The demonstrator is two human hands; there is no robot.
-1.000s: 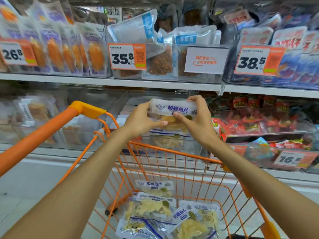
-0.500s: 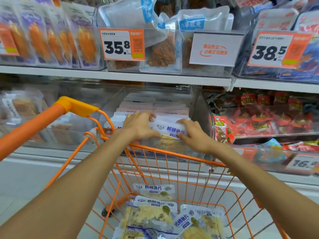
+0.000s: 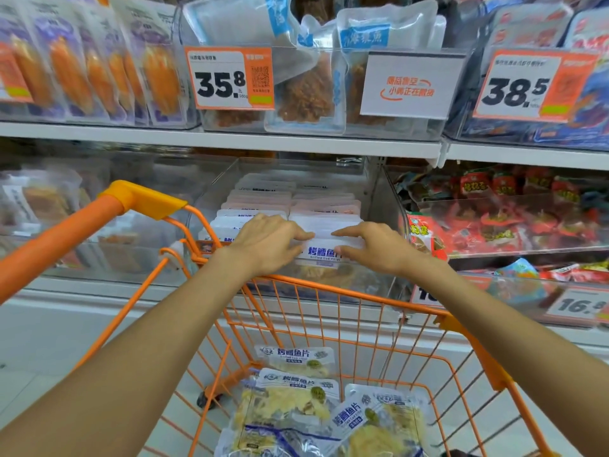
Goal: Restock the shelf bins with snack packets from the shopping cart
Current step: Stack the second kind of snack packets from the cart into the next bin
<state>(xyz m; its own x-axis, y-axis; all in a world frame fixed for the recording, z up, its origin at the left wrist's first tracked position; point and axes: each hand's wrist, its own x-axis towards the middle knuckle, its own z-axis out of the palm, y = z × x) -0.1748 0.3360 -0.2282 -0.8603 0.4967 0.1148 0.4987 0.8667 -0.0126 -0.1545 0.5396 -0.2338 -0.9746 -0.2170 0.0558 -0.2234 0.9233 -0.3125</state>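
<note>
The orange wire shopping cart (image 3: 329,324), with its smooth plastic handle at left, carries flat glossy snack packets (image 3: 296,394) of pale fish slices. Beyond it, the left hand (image 3: 267,245) and right hand (image 3: 375,247) pinch the white top edge of one packet (image 3: 324,253) between them, thumbs in front, fingers behind. Half a second ago it was tilted above the clear plastic bin (image 3: 296,169); now it stands upright at the front of the right-hand row inside it.
</note>
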